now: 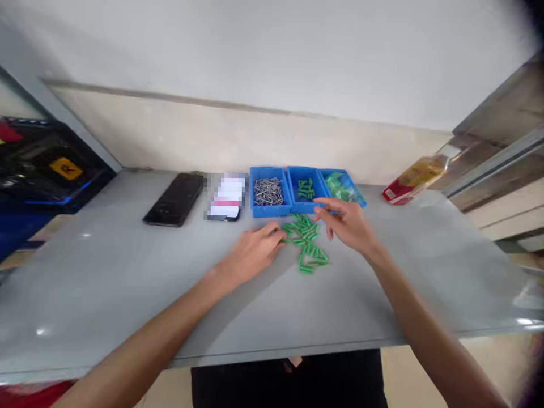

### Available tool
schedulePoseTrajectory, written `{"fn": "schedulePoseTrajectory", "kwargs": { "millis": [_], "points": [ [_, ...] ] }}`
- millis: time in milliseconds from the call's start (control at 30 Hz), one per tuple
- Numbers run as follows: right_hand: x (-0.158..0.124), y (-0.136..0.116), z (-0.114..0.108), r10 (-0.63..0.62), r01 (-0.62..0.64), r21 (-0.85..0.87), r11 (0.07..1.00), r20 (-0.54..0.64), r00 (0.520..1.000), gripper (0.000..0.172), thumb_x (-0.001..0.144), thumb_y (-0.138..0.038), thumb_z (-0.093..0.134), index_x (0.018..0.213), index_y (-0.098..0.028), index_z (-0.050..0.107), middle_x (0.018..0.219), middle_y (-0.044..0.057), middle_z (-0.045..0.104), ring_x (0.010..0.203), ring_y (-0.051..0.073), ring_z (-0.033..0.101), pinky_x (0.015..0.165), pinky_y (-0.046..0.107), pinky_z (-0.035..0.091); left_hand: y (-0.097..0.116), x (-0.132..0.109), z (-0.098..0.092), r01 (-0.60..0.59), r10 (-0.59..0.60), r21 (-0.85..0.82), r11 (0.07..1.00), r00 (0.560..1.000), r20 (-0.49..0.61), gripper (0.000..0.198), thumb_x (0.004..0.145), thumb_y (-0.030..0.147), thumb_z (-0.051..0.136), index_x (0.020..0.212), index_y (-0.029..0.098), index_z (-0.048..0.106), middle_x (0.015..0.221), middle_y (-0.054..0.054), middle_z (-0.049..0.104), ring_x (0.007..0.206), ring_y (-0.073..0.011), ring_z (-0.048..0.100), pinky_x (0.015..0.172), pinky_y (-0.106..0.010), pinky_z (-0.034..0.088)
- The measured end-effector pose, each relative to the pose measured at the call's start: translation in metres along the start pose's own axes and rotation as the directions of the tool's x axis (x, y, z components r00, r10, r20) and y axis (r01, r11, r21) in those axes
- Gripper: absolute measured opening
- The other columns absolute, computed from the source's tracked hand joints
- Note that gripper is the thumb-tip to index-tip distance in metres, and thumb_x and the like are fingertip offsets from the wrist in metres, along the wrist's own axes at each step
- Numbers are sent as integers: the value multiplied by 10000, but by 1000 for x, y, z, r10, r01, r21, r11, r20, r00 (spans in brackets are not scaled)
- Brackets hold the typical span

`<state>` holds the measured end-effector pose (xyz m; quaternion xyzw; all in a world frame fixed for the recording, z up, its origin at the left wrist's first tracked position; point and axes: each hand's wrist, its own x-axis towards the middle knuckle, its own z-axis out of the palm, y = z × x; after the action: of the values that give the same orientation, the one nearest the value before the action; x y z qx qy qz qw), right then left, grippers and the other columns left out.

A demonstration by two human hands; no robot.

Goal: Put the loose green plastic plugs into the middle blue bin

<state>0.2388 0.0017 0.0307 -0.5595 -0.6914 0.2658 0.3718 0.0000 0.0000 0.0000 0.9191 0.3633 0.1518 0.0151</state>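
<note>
Green plastic wall plugs [306, 233] lie in a loose pile on the grey table. At the pile's left edge is my left hand [258, 249], its fingertips pinched on a green plug that is mostly hidden. My right hand [345, 224] hovers at the pile's right, in front of the blue bins, with its fingers apart and nothing visible between them. A few green plugs lie inside the middle blue bin [307, 208]. The left blue bin [272, 211] holds many metal screws [268, 191]. In the right blue bin [361, 199] sits a clear bag [340, 187] with green contents.
A black phone [175, 199] and a second phone with a lit, blurred screen [227, 195] lie left of the bins. A tilted bottle of yellowish liquid [419, 175] is at the right. Behind the table [127, 294] rises a wall; a dark machine [51, 164] stands far left.
</note>
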Motion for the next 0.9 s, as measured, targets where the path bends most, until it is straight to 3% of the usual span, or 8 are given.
{"fn": "schedulePoseTrajectory", "kwargs": {
  "millis": [200,333,467,600,733,900],
  "points": [
    [-6,-15,10,-136,157,-68,985,253,958,273,912,-380,488,925,-199,693,707,-5,649,480,94,587,491,215,444,0,-3,-3,-11,11,21,1000,1000,19,246,939,182,425,1066,187,636,1045,-63,622,796,-162,640,612,-257,479],
    [-10,-18,18,-163,202,-106,974,293,942,246,914,-329,495,932,-200,703,731,-4,673,513,87,587,526,209,432,-1,-2,-3,2,-3,-85,996,1000,-14,245,927,161,436,1049,193,645,1036,-60,633,822,-166,638,659,-263,488],
    [-13,-18,23,-197,231,-76,970,313,929,188,873,-275,561,965,-197,705,785,0,697,542,86,602,548,205,435,-1,1,-5,15,-54,-312,950,992,-117,196,905,145,487,1011,197,644,1033,-33,644,841,-145,624,716,-254,489],
    [-15,-20,23,-213,238,-46,970,307,928,157,836,-228,601,938,-188,713,785,-1,701,565,87,615,564,199,446,2,2,-10,44,-164,-539,841,971,-177,134,878,148,542,952,184,648,985,-26,654,728,-101,599,637,-214,482],
    [-18,-26,27,-203,224,-31,974,314,928,174,858,-226,571,950,-196,715,788,0,699,547,73,598,538,191,430,7,2,-16,72,-271,-732,678,950,-158,178,874,178,565,1027,192,655,952,-25,670,691,-93,626,607,-201,507],
    [-22,-35,37,-91,58,124,991,277,956,206,895,-286,526,866,-172,694,756,-2,665,483,58,570,476,184,417,10,1,-23,129,-381,-865,485,922,-76,178,863,294,612,990,186,675,738,-11,686,585,-112,635,509,-207,507]
  ]
}}
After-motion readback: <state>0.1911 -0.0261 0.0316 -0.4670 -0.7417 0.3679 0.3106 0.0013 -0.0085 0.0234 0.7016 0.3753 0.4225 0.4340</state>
